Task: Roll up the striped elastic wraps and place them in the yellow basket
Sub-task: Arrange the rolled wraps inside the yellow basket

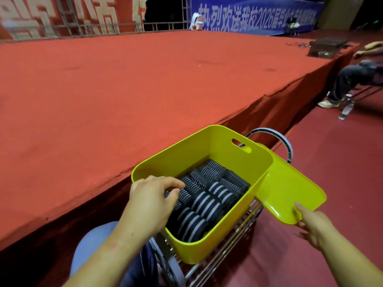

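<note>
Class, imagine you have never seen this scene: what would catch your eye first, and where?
The bright yellow basket, low in the centre, packed with rolled striped wraps, draws the eye first. The left hand reaches into it, while the right hand pinches the matching yellow lid beside it. Behind, a red carpeted stage fills the upper left.

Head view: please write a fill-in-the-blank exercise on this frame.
The wraps in the basket are ____ up.
The left hand reaches into the ____.
The right hand holds the yellow ____ by its near corner.
Missing words: rolled; basket; lid.
</note>
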`<state>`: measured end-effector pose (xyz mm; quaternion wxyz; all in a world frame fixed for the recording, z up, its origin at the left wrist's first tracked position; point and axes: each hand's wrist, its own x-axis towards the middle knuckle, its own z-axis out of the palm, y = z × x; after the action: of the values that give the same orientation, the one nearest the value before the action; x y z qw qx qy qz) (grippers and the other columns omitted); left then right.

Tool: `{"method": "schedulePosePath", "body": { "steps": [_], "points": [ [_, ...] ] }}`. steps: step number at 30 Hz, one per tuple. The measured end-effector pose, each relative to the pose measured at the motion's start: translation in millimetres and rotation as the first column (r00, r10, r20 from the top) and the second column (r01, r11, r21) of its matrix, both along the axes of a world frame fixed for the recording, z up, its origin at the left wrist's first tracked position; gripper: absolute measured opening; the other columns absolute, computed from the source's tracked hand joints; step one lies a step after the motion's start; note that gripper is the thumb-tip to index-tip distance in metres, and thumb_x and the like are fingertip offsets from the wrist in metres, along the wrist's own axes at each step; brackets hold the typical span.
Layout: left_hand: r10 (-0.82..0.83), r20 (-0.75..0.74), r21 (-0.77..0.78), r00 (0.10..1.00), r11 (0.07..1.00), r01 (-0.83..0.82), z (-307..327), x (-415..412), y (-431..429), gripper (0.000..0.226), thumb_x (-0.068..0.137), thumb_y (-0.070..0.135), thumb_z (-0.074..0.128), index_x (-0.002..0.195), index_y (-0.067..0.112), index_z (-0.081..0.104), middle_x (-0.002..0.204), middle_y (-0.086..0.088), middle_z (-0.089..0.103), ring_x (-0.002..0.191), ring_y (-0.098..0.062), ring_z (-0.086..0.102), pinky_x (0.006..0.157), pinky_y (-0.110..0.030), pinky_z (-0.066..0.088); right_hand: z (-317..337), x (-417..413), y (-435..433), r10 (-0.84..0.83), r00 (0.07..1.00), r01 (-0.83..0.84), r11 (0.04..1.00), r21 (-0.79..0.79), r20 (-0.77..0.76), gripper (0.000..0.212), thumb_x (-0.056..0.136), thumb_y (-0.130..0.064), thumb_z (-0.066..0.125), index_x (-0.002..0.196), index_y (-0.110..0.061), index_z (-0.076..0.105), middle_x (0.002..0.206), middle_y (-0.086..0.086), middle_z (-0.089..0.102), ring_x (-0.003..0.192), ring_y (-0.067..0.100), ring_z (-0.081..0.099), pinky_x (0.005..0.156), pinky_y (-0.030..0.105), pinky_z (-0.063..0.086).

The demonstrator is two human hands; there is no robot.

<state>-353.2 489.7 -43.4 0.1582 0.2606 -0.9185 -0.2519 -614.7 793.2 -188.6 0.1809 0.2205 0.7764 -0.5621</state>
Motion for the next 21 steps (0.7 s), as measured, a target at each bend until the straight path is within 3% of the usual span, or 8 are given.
{"method": "schedulePosePath", "body": {
  "steps": [2,4,7,10,12,15,17,21],
  "points": [
    [0.003,0.000,0.010,1.000,1.000,-0.003,-1,0,-1,0.017,0.103,0.038,0.059,0.106,0.052,0.068,0.088,0.030,0.049,0.102,-0.007,0.042,0.093,-0.023,0.021,-4,-8,-3,-0.080,0.997,0.080,0.996,-0.035,-0.011,0.020,0.105,-0.019,0.061,0.119,-0.006,0.056,0.078,0.011,0.053,0.063,0.022,0.047,0.048,0.036,0.054],
    [0.008,0.014,0.015,1.000,1.000,-0.008,-3,-1,-2,0.017,0.103,0.039,0.058,0.107,0.053,0.067,0.089,0.031,0.049,0.105,-0.008,0.041,0.094,-0.024,0.021,-2,-12,-5,-0.133,0.990,0.129,0.989,-0.074,-0.049,0.013,0.107,-0.014,0.056,0.118,-0.008,0.054,0.080,0.014,0.056,0.061,0.024,0.048,0.030,0.030,0.049],
    [0.011,0.016,0.020,1.000,1.000,-0.012,-6,-1,-4,0.018,0.103,0.041,0.057,0.108,0.053,0.068,0.093,0.029,0.051,0.111,-0.011,0.042,0.096,-0.025,0.022,6,-17,-8,-0.139,0.983,0.120,0.981,-0.150,-0.122,0.006,0.109,-0.011,0.050,0.108,-0.013,0.055,0.107,0.018,0.062,0.067,0.022,0.056,0.030,0.026,0.049],
    [0.005,0.020,0.032,1.000,0.999,-0.006,-7,1,-5,0.018,0.103,0.040,0.057,0.109,0.054,0.068,0.095,0.028,0.053,0.114,-0.013,0.044,0.096,-0.026,0.023,21,-22,-13,-0.143,0.962,0.095,0.975,-0.203,-0.233,0.022,0.110,-0.008,0.045,0.091,-0.015,0.053,0.112,0.016,0.061,0.072,0.021,0.059,0.038,0.028,0.054],
    [0.008,0.022,0.034,1.000,0.999,-0.008,-8,1,-5,0.018,0.102,0.041,0.058,0.109,0.054,0.068,0.097,0.027,0.054,0.116,-0.015,0.044,0.097,-0.027,0.025,32,-26,-22,-0.155,0.942,0.089,0.971,-0.221,-0.299,0.018,0.109,-0.006,0.043,0.099,-0.014,0.056,0.112,0.016,0.063,0.076,0.022,0.061,0.062,0.040,0.061],
    [0.018,0.033,0.059,0.999,0.998,-0.020,-9,2,-6,0.018,0.102,0.043,0.057,0.109,0.056,0.067,0.103,0.024,0.056,0.120,-0.018,0.044,0.097,-0.028,0.027,45,-35,-33,-0.156,0.891,0.096,0.983,-0.159,-0.426,0.020,0.100,-0.017,0.048,0.118,-0.016,0.057,0.122,0.020,0.066,0.093,0.035,0.067,0.092,0.060,0.056],
    [0.015,0.031,0.063,0.999,0.998,-0.017,-9,3,-6,0.018,0.102,0.043,0.057,0.109,0.057,0.066,0.102,0.025,0.056,0.120,-0.017,0.043,0.097,-0.028,0.027,53,-37,-42,-0.114,0.855,0.077,0.993,-0.093,-0.506,0.027,0.093,-0.025,0.048,0.117,-0.019,0.058,0.119,0.018,0.067,0.102,0.037,0.067,0.094,0.058,0.055],
    [-0.005,-0.007,0.048,1.000,0.999,0.005,-6,5,-4,0.018,0.103,0.040,0.057,0.110,0.053,0.068,0.095,0.031,0.051,0.110,-0.008,0.037,0.097,-0.026,0.023,82,-29,-61,-0.052,0.797,0.039,0.999,-0.035,-0.602,0.029,0.103,-0.016,0.045,0.128,-0.008,0.057,0.112,0.011,0.062,0.099,0.029,0.059,0.089,0.047,0.051]
  ]
}}
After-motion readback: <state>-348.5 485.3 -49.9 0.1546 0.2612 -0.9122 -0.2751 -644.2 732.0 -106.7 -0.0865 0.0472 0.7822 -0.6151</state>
